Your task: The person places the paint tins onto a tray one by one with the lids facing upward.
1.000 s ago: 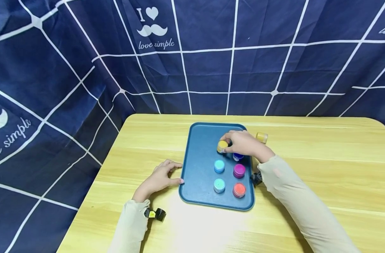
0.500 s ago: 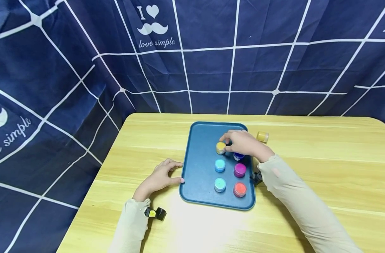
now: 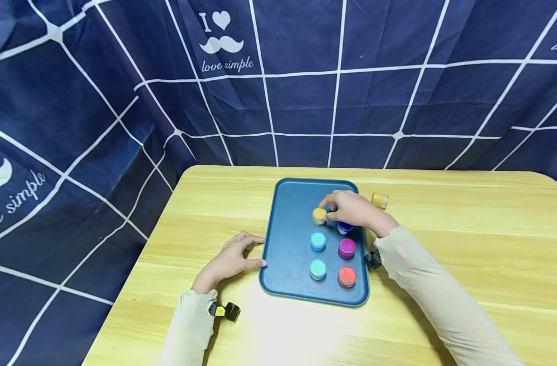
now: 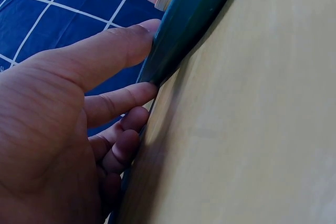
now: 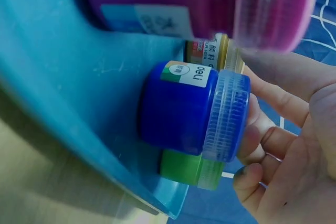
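My right hand [image 3: 353,208] pinches a yellow paint jar [image 3: 319,216] by its lid, upright over the far half of the blue tray [image 3: 287,274]. Beneath that hand, a dark blue paint jar [image 5: 178,108] is partly covered in the head view. A green paint jar [image 5: 181,167] behind it shows only in the right wrist view. Nearer stand a purple jar [image 3: 346,248], a light blue jar [image 3: 317,241], a turquoise jar [image 3: 317,269] and a coral red jar [image 3: 346,276]. My left hand [image 3: 230,257] touches the tray's left rim with thumb and forefinger spread apart.
Another yellow jar [image 3: 379,200] lies on its side on the wooden table [image 3: 466,244], right of the tray. A dark blue cloth [image 3: 301,101] with white lines hangs behind the table and along its left side.
The yellow jar has shifted slightly left in my right hand, into line with the light blue and turquoise jars. My left hand stays at the rim.
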Tool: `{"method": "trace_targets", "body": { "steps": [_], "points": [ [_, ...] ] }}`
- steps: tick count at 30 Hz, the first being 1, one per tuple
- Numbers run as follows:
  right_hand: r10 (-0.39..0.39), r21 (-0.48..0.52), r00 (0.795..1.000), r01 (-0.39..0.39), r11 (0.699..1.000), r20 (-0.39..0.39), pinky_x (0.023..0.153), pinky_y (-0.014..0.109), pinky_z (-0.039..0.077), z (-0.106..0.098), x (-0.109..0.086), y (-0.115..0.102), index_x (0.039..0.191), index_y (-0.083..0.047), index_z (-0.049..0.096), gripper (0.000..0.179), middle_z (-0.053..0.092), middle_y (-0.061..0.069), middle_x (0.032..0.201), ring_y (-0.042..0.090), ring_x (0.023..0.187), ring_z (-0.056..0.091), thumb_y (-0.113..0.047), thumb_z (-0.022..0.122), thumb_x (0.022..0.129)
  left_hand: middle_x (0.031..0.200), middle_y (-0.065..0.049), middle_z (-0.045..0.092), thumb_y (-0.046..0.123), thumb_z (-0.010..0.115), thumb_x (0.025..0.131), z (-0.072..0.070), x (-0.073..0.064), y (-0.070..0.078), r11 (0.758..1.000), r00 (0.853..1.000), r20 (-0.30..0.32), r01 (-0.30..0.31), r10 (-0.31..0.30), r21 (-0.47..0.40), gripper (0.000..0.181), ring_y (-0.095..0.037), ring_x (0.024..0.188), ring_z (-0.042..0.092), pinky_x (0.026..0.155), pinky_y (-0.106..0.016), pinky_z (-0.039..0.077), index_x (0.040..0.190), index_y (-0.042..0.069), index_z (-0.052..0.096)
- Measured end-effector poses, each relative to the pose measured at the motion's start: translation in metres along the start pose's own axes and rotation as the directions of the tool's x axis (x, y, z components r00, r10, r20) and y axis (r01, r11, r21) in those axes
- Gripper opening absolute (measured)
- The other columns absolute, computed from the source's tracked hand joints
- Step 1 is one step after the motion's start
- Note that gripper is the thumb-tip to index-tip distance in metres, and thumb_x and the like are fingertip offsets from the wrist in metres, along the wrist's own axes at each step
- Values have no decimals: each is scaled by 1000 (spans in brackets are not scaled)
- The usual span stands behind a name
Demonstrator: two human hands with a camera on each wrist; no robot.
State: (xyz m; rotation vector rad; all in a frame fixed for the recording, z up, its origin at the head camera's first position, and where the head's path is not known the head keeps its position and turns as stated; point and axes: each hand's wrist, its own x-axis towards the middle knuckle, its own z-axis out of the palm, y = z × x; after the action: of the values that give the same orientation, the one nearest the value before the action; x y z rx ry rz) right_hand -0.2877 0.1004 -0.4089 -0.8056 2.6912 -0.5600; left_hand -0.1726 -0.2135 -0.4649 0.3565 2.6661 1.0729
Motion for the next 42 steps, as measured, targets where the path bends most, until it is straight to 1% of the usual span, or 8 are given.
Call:
{"method": "trace_targets", "body": {
  "steps": [8, 14, 19, 24, 32, 37, 38, 42],
  "points": [
    [2, 21, 1000, -2, 1000, 24, 66, 29, 40, 0, 1, -1, 117, -11, 69, 30, 58, 3, 86, 18, 78, 51, -22, 69, 89, 99, 3, 51, 34, 77, 80, 0, -2, 1, 1000, 1000, 4, 9, -9, -3, 56, -16, 90, 41, 84, -33, 31, 130, 16, 60],
    [11, -16, 999, -10, 1000, 30, 67, 31, 41, -1, 0, -2, 120, -12, 68, 32, 57, 3, 89, 18, 80, 52, -23, 69, 89, 97, 1, 50, 35, 77, 80, 0, -2, 2, 1000, 1000, 7, 4, -4, -7, 56, -16, 90, 40, 83, -34, 31, 130, 15, 60],
    [3, -24, 1000, -3, 1000, 1, 71, 34, 45, -8, -4, -4, 125, -9, 63, 38, 60, 7, 96, 20, 84, 54, -20, 68, 89, 99, 1, 50, 36, 76, 81, 1, -2, 2, 1000, 1000, 16, 1, -1, 0, 56, -16, 90, 40, 84, -34, 31, 131, 15, 59],
    [11, -6, 999, -11, 1000, -31, 69, 34, 45, -21, -11, -1, 126, -5, 61, 41, 60, 11, 101, 20, 82, 54, -21, 68, 89, 100, 1, 51, 35, 76, 81, 0, -2, 3, 1000, 1000, 13, 0, 0, -10, 57, -17, 91, 40, 84, -34, 31, 131, 15, 59],
    [21, 4, 995, -21, 1000, -101, 69, 37, 44, -44, -27, 21, 124, 0, 62, 41, 62, 17, 102, 26, 83, 55, -22, 67, 89, 99, 1, 51, 35, 77, 81, 0, -1, 3, 1000, 1000, 11, 4, -4, -6, 56, -16, 90, 40, 84, -34, 31, 131, 14, 60],
    [28, 58, 987, -20, 998, -155, 79, 48, 46, -54, -36, 44, 124, 3, 60, 44, 60, 25, 109, 36, 92, 57, -22, 67, 89, 99, 1, 51, 34, 77, 81, 0, -2, 4, 1000, 1000, 10, 11, -11, -12, 56, -16, 91, 41, 85, -33, 31, 131, 14, 60],
    [31, 67, 986, -20, 998, -167, 83, 50, 45, -55, -39, 48, 125, 3, 59, 45, 59, 26, 111, 37, 98, 56, -23, 67, 89, 99, 1, 51, 34, 77, 81, -1, -2, 4, 1000, 1000, 10, 11, -11, -14, 56, -16, 91, 41, 85, -33, 31, 130, 14, 60],
    [78, 128, 978, -53, 990, -193, 86, 54, 43, -59, -49, 65, 128, 4, 55, 48, 55, 29, 117, 44, 104, 52, -23, 66, 90, 98, 0, 50, 34, 77, 81, -1, -1, 4, 1000, 1000, 8, 6, -6, -15, 56, -16, 90, 40, 84, -33, 31, 130, 14, 60]
  ]
}}
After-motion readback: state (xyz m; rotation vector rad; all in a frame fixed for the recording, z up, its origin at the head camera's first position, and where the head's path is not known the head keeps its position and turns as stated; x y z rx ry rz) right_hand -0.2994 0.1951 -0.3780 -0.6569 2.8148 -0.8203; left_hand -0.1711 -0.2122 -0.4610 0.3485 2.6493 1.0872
